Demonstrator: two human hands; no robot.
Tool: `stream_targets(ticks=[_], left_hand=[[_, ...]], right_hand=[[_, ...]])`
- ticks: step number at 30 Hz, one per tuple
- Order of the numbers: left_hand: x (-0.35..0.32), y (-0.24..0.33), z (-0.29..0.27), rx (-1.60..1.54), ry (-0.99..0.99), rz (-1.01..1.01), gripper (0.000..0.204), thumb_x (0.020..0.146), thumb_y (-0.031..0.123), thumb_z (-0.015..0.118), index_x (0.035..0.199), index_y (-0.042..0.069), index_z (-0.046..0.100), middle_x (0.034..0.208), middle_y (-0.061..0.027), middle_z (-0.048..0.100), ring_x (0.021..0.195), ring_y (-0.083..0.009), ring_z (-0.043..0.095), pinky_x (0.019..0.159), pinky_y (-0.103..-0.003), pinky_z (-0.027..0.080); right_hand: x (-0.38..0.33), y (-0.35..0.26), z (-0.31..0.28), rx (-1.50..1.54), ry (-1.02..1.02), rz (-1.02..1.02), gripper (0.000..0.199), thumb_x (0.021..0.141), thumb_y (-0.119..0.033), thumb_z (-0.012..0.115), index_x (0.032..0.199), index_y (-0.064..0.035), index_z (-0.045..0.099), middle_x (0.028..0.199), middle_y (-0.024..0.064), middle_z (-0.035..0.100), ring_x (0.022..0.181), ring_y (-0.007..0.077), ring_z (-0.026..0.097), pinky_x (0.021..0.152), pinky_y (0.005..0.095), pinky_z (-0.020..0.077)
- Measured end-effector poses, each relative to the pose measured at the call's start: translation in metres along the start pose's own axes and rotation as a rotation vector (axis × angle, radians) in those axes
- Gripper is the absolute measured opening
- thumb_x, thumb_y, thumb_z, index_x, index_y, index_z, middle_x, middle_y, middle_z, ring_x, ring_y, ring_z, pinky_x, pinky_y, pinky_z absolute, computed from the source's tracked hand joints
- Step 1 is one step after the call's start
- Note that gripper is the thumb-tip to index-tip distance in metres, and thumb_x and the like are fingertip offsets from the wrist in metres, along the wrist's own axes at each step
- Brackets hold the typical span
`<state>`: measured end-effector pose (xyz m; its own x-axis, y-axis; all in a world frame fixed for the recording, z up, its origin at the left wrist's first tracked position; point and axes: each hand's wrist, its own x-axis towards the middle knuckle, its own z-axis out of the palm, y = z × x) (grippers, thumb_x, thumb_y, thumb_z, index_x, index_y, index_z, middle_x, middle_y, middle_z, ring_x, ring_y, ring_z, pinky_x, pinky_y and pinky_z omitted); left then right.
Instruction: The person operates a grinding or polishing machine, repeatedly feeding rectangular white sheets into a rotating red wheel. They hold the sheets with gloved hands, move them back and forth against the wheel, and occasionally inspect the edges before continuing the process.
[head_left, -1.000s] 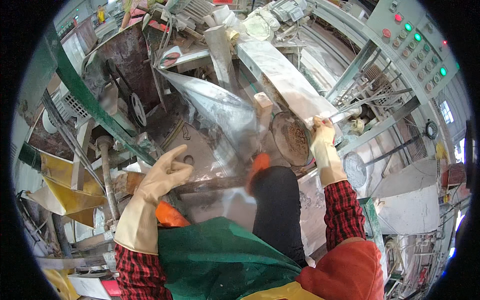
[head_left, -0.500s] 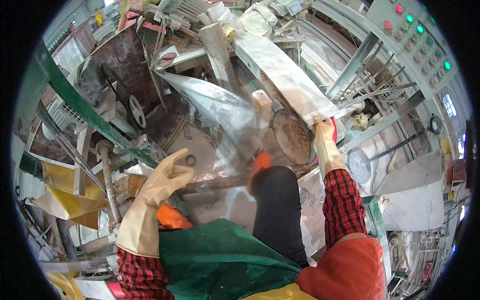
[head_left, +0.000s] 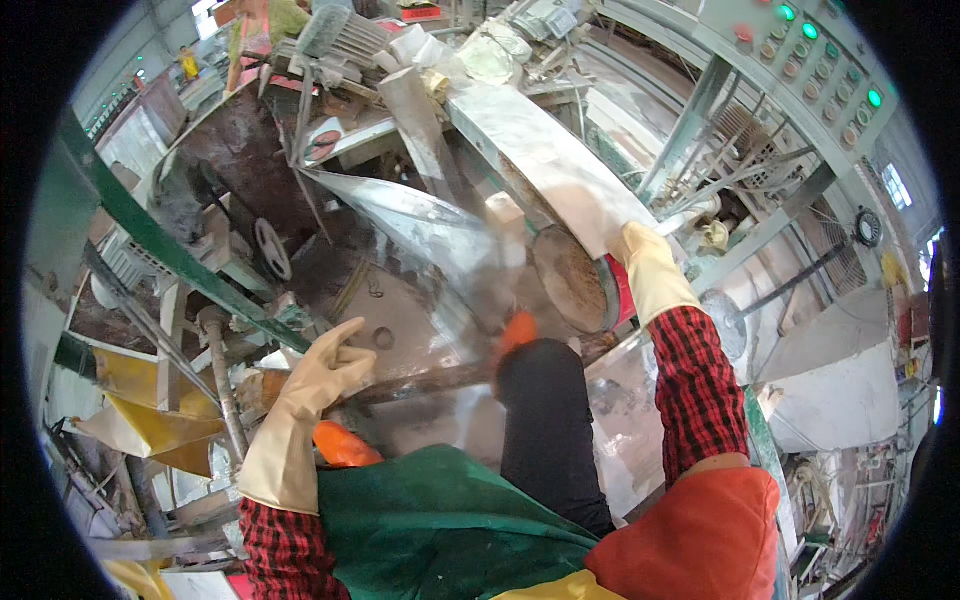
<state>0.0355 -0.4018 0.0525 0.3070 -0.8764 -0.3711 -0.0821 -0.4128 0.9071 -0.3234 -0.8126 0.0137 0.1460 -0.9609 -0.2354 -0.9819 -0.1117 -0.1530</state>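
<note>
- left hand (head_left: 325, 375), in a pale glove, rests on the near end of a rusty bar (head_left: 440, 380); fingers (head_left: 345, 335) loosely curled over it, thumb raised, not a firm closed grasp.
- bar runs level, from the left hand toward the disc (head_left: 570, 280), passing behind a black leg (head_left: 545, 420).
- right hand (head_left: 650, 270), also gloved, is closed over the rim of the disc, just where a red band (head_left: 622, 290) wraps the rim.
- disc is round and brown with rust, face turned toward the bar; it sits at the lower end of a long pale belt (head_left: 545, 160) that climbs away from it.
- a shiny metal chute (head_left: 420, 225) lies beside the disc, on the side of the left hand, sloping down toward the bar.
- small handwheel (head_left: 272, 250) stands beyond the chute from the disc, on dark, grimy machinery.
- green beam (head_left: 170, 250) crosses diagonally further out than the handwheel.
- control panel (head_left: 810, 50) with green and red lamps hangs well beyond the disc, on the far side from the bar.
- yellow sheet (head_left: 150, 420) lies outside the left hand, away from the disc.
- both sleeves are red and black plaid; green apron (head_left: 430, 520) lies nearest the camera, below the bar.
</note>
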Motion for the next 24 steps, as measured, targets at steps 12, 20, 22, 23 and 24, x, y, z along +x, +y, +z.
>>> stream_targets(ticks=[12,20,22,23,24], left_hand=[[-0.158,-0.133,-0.177,0.381,1.069,-0.046,0.065,0.095,0.048,0.071,0.146,0.013,0.053,0.119,-0.016,0.072,0.11,-0.0304,0.068,0.096,-0.041,0.053],[-0.378,-0.196,-0.115,0.711,1.475,-1.027,0.086,0.085,0.065,0.069,0.149,0.011,0.048,0.148,-0.0182,0.052,0.14,-0.0365,0.045,0.113,-0.053,0.039],[-0.388,-0.218,-0.108,0.572,1.551,-1.058,0.085,0.085,0.065,0.067,0.148,0.012,0.047,0.15,-0.0142,0.05,0.143,-0.0343,0.041,0.11,-0.056,0.037],[-0.386,-0.222,-0.106,0.595,1.552,-1.077,0.084,0.086,0.064,0.067,0.149,0.011,0.047,0.149,-0.0143,0.05,0.142,-0.0346,0.041,0.109,-0.057,0.036],[-0.382,-0.225,-0.104,0.618,1.552,-1.096,0.084,0.086,0.063,0.067,0.149,0.011,0.046,0.148,-0.0144,0.051,0.141,-0.0348,0.042,0.108,-0.058,0.036]], right_hand=[[-0.139,-0.246,0.097,0.657,-0.496,-0.819,0.049,0.099,-0.019,0.062,0.147,-0.0074,0.056,0.137,0.0195,0.065,0.116,0.0272,0.069,0.102,0.0351,0.0511],[-0.136,-0.234,0.137,0.306,-0.665,-0.836,0.048,0.1,-0.02,0.062,0.147,-0.0128,0.057,0.137,0.0269,0.064,0.124,0.0369,0.065,0.102,0.0429,0.0516],[-0.13,-0.233,0.146,0.272,-0.655,-0.853,0.048,0.1,-0.019,0.062,0.147,-0.0128,0.057,0.136,0.0271,0.065,0.125,0.0362,0.064,0.101,0.0433,0.0519],[-0.129,-0.233,0.148,0.253,-0.646,-0.856,0.048,0.1,-0.019,0.062,0.147,-0.0128,0.057,0.135,0.0272,0.065,0.125,0.0359,0.064,0.101,0.0435,0.052],[-0.128,-0.232,0.15,0.24,-0.667,-0.846,0.047,0.101,-0.017,0.062,0.147,-0.0121,0.057,0.134,0.0273,0.065,0.12,0.0341,0.066,0.099,0.0428,0.053]])
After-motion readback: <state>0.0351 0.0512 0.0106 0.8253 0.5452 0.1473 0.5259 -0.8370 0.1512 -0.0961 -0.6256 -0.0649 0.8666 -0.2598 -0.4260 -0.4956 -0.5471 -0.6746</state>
